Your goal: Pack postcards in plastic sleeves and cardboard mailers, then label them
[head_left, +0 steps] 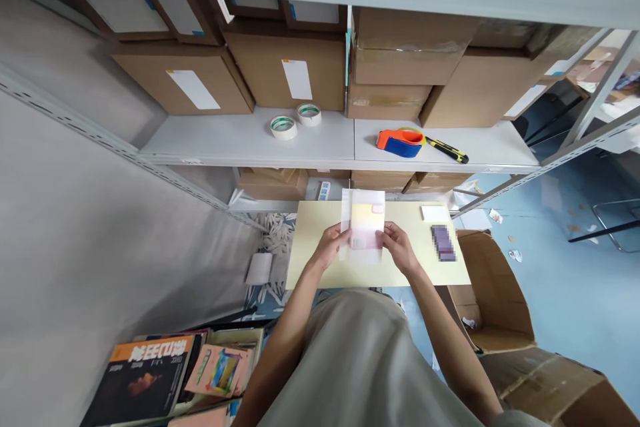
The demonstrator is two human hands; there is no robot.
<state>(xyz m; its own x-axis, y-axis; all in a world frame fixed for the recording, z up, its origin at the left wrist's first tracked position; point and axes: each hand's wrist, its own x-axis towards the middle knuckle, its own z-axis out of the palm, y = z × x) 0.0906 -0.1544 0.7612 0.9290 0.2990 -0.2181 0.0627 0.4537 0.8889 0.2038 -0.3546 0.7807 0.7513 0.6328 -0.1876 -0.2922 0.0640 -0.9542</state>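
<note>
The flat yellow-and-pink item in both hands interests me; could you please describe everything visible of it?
The flat yellow-and-pink item is rectangular, its face fading from yellow at the far end to pink at the near end, with a small pinkish patch by its far right corner. A translucent, plastic-looking sleeve shows beyond its edges. It is held over the pale yellow tabletop, left hand gripping the left side, right hand the right. Any printing is unreadable.
</note>
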